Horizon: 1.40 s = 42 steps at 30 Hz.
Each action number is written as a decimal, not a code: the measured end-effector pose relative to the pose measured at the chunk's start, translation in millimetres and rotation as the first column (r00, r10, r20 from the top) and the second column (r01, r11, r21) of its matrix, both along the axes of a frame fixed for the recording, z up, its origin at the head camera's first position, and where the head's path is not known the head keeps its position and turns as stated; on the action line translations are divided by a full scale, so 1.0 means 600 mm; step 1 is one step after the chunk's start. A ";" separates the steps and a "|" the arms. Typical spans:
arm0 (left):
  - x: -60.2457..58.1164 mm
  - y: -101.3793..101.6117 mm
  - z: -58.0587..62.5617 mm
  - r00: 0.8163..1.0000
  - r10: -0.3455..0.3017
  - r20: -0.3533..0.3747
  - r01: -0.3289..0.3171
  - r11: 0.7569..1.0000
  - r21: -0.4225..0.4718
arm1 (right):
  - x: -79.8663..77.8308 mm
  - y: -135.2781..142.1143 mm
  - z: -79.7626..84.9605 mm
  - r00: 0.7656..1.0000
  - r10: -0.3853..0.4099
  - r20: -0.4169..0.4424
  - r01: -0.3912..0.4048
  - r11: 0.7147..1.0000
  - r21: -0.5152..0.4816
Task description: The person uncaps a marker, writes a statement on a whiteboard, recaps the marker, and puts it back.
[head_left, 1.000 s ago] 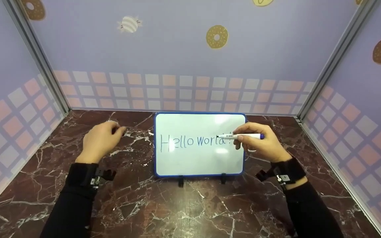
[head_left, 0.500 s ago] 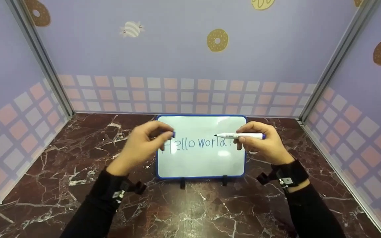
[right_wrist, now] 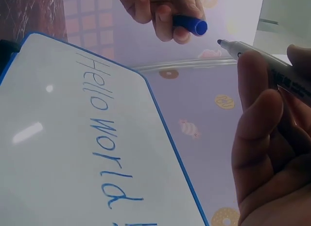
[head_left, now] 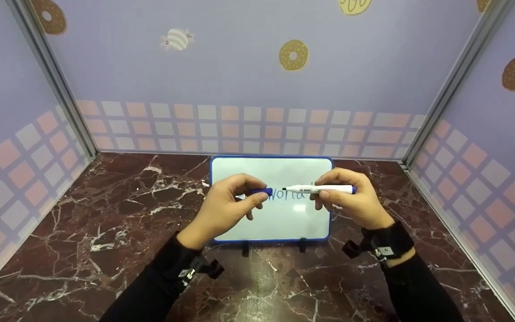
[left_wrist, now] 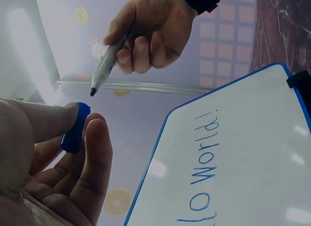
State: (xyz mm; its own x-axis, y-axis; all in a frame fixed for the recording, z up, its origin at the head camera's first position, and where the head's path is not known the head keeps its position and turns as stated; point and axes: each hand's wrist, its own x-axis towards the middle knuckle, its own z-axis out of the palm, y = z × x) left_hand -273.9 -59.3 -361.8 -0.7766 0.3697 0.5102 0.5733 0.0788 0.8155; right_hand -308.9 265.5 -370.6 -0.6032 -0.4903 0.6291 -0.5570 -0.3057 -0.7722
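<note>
Between thumb and fingers my left hand (head_left: 230,206) pinches a blue marker cap (left_wrist: 75,130), its open end turned toward the pen. My right hand (head_left: 351,194) holds a white whiteboard marker (head_left: 306,189) level, with the dark tip bare and pointing left. A short gap separates tip and cap in the head view; the right wrist view shows the cap's round mouth (right_wrist: 201,27) facing the tip. Behind both hands stands a whiteboard (head_left: 275,223) with a blue frame, lettered "Hello world!" in blue; the hands cover part of the writing in the head view.
Black feet (head_left: 302,245) support the whiteboard on a dark red marbled table (head_left: 119,241). Lilac walls (head_left: 230,67) with pink and white squares and printed doughnuts close off the back and both sides, joined by grey corner strips (head_left: 436,103).
From the left side of the table, my left hand has moved right with the cap, in front of the board and close to the marker tip. My right hand has barely moved.
</note>
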 end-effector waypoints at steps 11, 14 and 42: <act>0.005 0.009 -0.002 0.998 -0.057 0.005 0.057 0.998 0.012 | 0.007 -0.012 0.000 0.998 0.049 0.027 -0.050 0.998 0.035; 0.007 0.011 -0.004 0.998 -0.063 0.001 0.063 0.998 -0.004 | 0.007 -0.014 -0.003 0.997 0.063 0.035 -0.064 0.997 0.033; 0.010 0.016 -0.011 0.997 -0.049 -0.058 0.048 0.999 -0.023 | 0.010 -0.036 -0.012 0.943 -0.179 -0.281 0.232 0.958 0.166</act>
State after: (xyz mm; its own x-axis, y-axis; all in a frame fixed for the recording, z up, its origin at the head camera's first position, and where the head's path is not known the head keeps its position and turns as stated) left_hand -268.1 -49.8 -368.1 -0.7267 0.4178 0.5453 0.6232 0.0670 0.7792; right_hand -302.6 243.9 -377.9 -0.5319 -0.5013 0.6825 -0.7809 -0.0215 -0.6243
